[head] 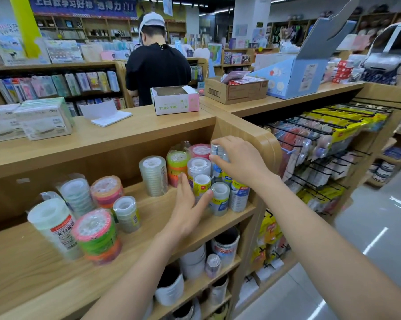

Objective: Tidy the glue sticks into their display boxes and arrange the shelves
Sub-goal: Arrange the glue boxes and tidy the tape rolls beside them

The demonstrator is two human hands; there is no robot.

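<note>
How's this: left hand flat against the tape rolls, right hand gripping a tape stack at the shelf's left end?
Wrong end. The right hand grips the tape stack at the right end of the shelf; left hand flat against the tape rolls, per the head view.
</note>
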